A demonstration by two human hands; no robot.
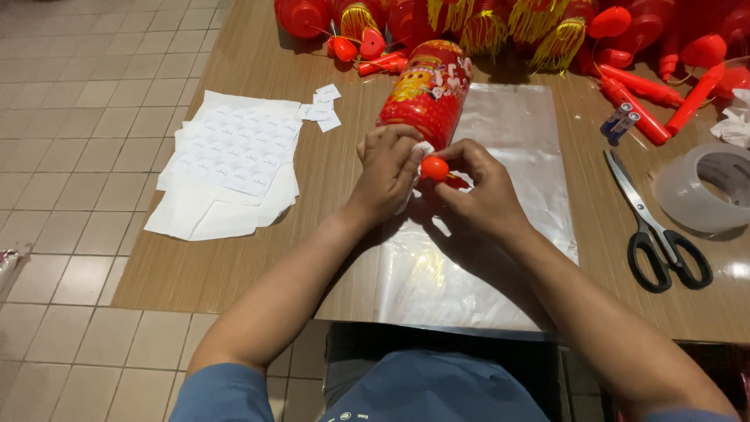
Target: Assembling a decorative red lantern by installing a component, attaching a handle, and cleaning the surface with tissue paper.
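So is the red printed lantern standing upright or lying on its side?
Lying on its side: the red lantern stretches lengthwise across the table, near end held by both hands.

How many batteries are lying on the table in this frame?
2. Both batteries lie side by side near the table's far right, between the red plastic sticks and above the scissors. More could be hidden among the red lantern parts.

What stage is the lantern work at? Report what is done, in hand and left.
Done: the sticker sheet shows peeled gaps, with loose white backing scraps beside it. In hand: the left hand and right hand pinch a small orange-red cap at the near end of the red cylindrical lantern lying on clear plastic sheet. Left: a heap of red lantern parts waits at the table's far edge.
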